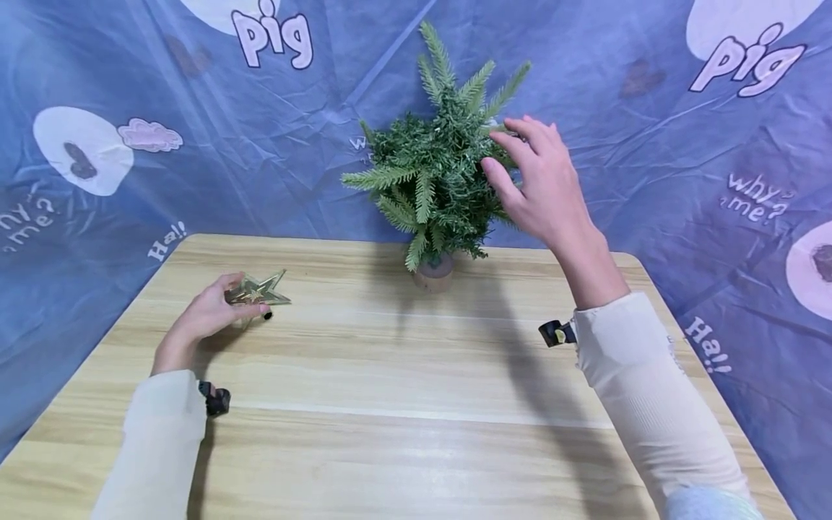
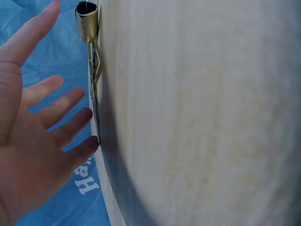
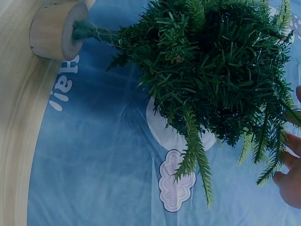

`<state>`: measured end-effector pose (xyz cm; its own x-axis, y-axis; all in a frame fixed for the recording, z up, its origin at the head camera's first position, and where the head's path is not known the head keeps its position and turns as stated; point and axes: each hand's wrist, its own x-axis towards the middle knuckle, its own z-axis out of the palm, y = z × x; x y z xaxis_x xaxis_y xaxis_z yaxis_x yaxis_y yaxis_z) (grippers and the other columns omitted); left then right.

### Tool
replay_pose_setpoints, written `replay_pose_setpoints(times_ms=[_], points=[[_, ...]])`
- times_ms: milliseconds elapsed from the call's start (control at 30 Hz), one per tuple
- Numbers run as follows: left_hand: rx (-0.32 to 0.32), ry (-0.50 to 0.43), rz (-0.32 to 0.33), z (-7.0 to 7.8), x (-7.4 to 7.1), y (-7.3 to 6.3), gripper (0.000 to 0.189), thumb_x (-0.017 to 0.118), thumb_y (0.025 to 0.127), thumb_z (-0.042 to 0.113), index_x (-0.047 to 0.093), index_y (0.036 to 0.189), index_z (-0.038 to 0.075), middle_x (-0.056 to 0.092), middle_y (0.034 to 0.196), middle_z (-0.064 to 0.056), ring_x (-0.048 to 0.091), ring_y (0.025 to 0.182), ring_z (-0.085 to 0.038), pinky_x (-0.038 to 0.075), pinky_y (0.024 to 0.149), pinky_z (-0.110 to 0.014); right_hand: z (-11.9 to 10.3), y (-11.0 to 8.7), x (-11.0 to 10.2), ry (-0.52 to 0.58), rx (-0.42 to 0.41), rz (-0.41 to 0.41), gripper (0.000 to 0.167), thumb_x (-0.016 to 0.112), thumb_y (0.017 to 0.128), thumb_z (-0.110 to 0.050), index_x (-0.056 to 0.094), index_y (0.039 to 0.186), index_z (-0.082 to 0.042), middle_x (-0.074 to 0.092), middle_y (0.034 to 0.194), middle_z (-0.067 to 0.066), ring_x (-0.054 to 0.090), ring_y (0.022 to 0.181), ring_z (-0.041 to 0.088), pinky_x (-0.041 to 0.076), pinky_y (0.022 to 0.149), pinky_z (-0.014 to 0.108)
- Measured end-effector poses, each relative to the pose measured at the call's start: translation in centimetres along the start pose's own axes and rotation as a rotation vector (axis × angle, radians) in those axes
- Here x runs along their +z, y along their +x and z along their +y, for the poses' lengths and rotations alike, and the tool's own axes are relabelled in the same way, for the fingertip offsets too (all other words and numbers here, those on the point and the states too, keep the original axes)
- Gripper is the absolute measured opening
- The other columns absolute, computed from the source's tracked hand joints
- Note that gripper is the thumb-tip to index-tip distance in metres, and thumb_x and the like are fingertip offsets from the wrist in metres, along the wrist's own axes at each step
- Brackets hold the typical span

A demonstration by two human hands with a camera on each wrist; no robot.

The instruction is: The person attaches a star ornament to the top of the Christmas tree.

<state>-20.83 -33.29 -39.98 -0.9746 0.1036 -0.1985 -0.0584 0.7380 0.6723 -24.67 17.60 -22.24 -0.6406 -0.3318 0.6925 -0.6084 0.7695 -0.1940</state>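
Observation:
A small artificial pine tree [image 1: 448,166] stands upright at the back of the table on a round wooden base [image 3: 49,30]. My right hand [image 1: 546,184] is at the tree's upper right side, fingers loosely bent and spread around the branch tips. Only its fingertips show at the edge of the right wrist view, beside the branches. Farther left, a gold star [image 1: 271,291] lies on the table. Over its left side reaches my left hand [image 1: 211,307], fingers spread. In the left wrist view the star's gold tube socket [image 2: 87,23] shows, and the little finger appears to touch the star's edge.
Behind the wooden table [image 1: 364,361] hangs a blue printed cloth [image 1: 312,144], which also rises along both sides. A black wrist camera [image 1: 217,401] sits on the left cuff and another black camera [image 1: 555,334] on the right cuff.

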Motion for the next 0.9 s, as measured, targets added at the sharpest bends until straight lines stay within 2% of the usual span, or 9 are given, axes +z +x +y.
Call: replay_pose_setpoints(times_ms=[100,233,300,500,700,800,900], points=[[-0.015,0.000,-0.026,-0.1,0.0,-0.1,0.117,0.077,0.085,0.054,0.009,0.158,-0.007,0.021,0.158,-0.036,0.024,0.141,-0.057,0.022,0.111,-0.070,0.0,-0.1,0.0,0.000,0.008,0.002,0.045,0.055,0.104,-0.033,0.062,0.138,-0.005,0.052,0.148,0.016,0.037,0.144,0.030,0.008,0.123,0.039],[-0.052,0.031,-0.030,-0.2,-0.1,-0.1,0.121,0.077,0.082,0.057,0.008,0.158,-0.008,0.022,0.156,-0.039,0.023,0.140,-0.058,0.023,0.111,-0.070,0.0,-0.2,0.1,-0.005,0.001,0.011,0.043,0.053,0.105,-0.031,0.063,0.137,-0.004,0.056,0.143,0.017,0.042,0.140,0.031,0.011,0.123,0.040],[-0.061,0.056,-0.032,-0.4,-0.2,-0.1,0.123,0.078,0.081,0.057,0.008,0.157,-0.009,0.022,0.155,-0.041,0.023,0.139,-0.060,0.023,0.109,-0.072,0.1,-0.2,0.2,-0.009,-0.008,0.016,0.041,0.052,0.105,-0.029,0.064,0.136,-0.003,0.057,0.141,0.017,0.044,0.139,0.032,0.016,0.122,0.041],[-0.040,0.104,-0.059,-0.6,-0.4,-0.2,0.122,0.080,0.080,0.055,0.010,0.157,-0.009,0.024,0.152,-0.044,0.024,0.137,-0.062,0.024,0.107,-0.074,0.2,-0.4,0.2,-0.016,-0.010,0.035,0.040,0.051,0.106,-0.028,0.064,0.135,-0.004,0.059,0.140,0.017,0.045,0.136,0.034,0.029,0.117,0.045],[-0.002,0.156,-0.028,-1.0,-0.8,-0.1,0.113,0.081,0.081,0.050,0.020,0.155,-0.009,0.031,0.149,-0.043,0.029,0.136,-0.060,0.026,0.107,-0.072,0.1,-0.4,0.1,-0.018,-0.011,0.033,0.040,0.052,0.105,-0.029,0.064,0.136,-0.005,0.060,0.138,0.017,0.046,0.135,0.034,0.028,0.117,0.045],[0.006,0.141,-0.025,-1.3,-0.8,-0.2,0.109,0.081,0.083,0.047,0.022,0.155,-0.010,0.031,0.149,-0.042,0.028,0.136,-0.060,0.026,0.107,-0.072,0.0,-0.3,0.1,-0.016,-0.012,0.024,0.039,0.052,0.105,-0.028,0.065,0.135,-0.005,0.061,0.136,0.016,0.047,0.134,0.034,0.029,0.116,0.045],[-0.015,0.105,-0.035,-1.3,-0.7,-0.4,0.107,0.080,0.084,0.046,0.022,0.155,-0.010,0.031,0.150,-0.042,0.028,0.136,-0.060,0.026,0.107,-0.072,0.0,-0.3,0.2,-0.017,-0.004,0.016,0.038,0.053,0.105,-0.027,0.066,0.134,-0.006,0.063,0.133,0.015,0.048,0.132,0.035,0.030,0.115,0.046]])
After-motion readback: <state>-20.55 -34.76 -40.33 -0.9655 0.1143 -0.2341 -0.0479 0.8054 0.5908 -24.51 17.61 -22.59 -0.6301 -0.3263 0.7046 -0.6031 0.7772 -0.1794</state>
